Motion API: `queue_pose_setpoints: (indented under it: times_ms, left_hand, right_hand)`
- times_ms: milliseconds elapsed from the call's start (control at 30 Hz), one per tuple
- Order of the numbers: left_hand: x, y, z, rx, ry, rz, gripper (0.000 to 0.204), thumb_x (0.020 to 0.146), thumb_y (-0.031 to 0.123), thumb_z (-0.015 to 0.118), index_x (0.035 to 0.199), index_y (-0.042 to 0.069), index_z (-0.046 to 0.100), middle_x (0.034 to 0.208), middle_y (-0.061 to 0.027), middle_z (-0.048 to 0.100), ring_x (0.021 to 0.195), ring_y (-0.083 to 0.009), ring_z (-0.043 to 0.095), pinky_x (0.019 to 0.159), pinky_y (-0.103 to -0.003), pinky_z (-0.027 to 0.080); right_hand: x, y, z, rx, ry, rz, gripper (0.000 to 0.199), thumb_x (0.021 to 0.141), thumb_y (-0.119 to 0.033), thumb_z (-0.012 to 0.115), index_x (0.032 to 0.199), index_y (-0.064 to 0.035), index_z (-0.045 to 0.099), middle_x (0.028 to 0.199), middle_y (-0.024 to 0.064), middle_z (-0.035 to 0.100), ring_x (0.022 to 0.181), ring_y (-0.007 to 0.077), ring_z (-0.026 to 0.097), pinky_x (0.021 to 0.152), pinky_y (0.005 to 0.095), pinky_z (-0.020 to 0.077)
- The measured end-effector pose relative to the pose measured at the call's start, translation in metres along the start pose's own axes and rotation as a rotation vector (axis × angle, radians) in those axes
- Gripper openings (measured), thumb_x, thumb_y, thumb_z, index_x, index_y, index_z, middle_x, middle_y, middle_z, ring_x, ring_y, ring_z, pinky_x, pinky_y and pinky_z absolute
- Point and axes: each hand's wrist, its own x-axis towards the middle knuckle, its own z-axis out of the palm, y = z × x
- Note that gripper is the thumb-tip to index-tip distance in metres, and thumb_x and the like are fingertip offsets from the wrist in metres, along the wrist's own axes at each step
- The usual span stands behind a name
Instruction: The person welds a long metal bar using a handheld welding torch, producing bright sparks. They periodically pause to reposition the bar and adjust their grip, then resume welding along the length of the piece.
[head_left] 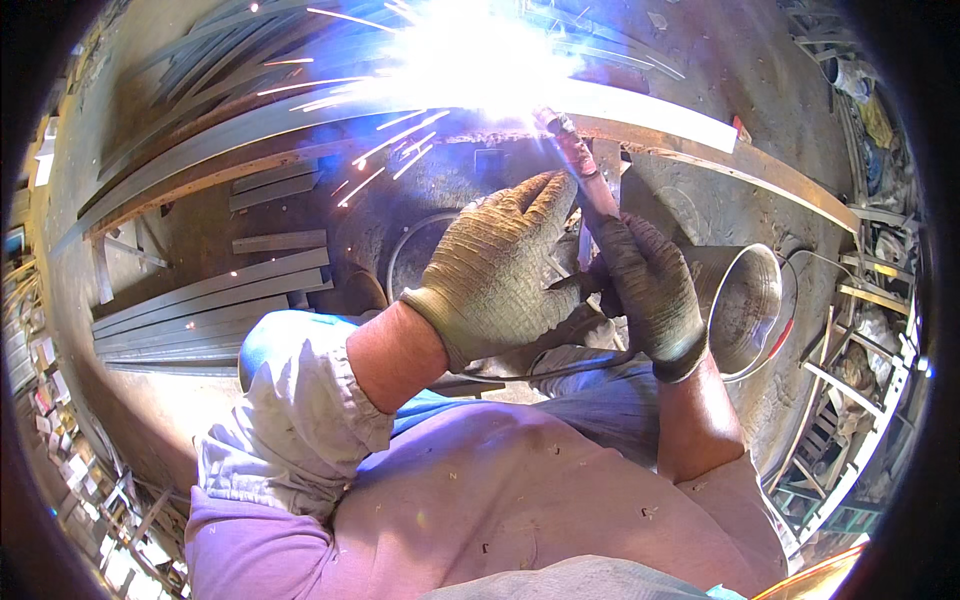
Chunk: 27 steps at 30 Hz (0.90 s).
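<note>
**Arc burning on the bar, weld under way**

The right hand (648,290), in a dark glove, was clamped round the welding torch (585,170). The left hand (500,270), in a pale glove, lay against it with fingers curved loosely over the torch, steadying. The torch ran up and away from both hands to its tip on the long steel bar (640,115), where the arc (470,50) threw sparks. The glare hid the seam, so how much was welded could not be told. Loose steel strips (210,300) lay well to the left.

Both gloved hands are reaching forward, close together. The left hand (497,268) is lying half-curled, palm down. The right hand (648,290) is gripping closed, its forearm bare.
</note>
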Motion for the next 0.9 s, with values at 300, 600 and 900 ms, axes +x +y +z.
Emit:
queue_pose_setpoints:
  times_ms: [300, 600, 900]
  left_hand:
    - [0.0042, -0.0012, 0.0008, -0.035, 0.007, 0.033, 0.098, 0.085, 0.03, 0.094, 0.164, -0.009, 0.051, 0.15, -0.0337, 0.068, 0.134, -0.0522, 0.069, 0.116, -0.054, 0.056]
    - [0.0017, -0.0032, 0.0079, -0.002, 0.066, 0.055, 0.099, 0.084, 0.024, 0.094, 0.166, -0.008, 0.048, 0.149, -0.0331, 0.068, 0.13, -0.0509, 0.071, 0.111, -0.055, 0.058]
    - [0.0012, -0.0009, 0.0025, -0.017, 0.002, -0.007, 0.102, 0.083, 0.026, 0.094, 0.165, -0.012, 0.047, 0.151, -0.0357, 0.066, 0.133, -0.0537, 0.068, 0.115, -0.055, 0.056]
  right_hand:
    - [-0.0001, 0.0013, -0.0031, -0.058, -0.013, -0.029, 0.035, 0.121, -0.039, 0.066, 0.12, -0.0058, 0.074, 0.082, 0.0012, 0.072, 0.066, 0.007, 0.062, 0.057, 0.0287, 0.048]
    - [0.0003, -0.0025, 0.002, 0.006, 0.002, 0.009, 0.033, 0.122, -0.037, 0.065, 0.126, -0.0062, 0.075, 0.081, -0.0008, 0.07, 0.067, 0.0052, 0.06, 0.058, 0.0267, 0.0467]
    - [0.0007, -0.0037, 0.0026, -0.035, -0.004, -0.02, 0.033, 0.122, -0.038, 0.065, 0.126, -0.0071, 0.076, 0.083, -0.0016, 0.07, 0.067, 0.0051, 0.06, 0.058, 0.0266, 0.0472]
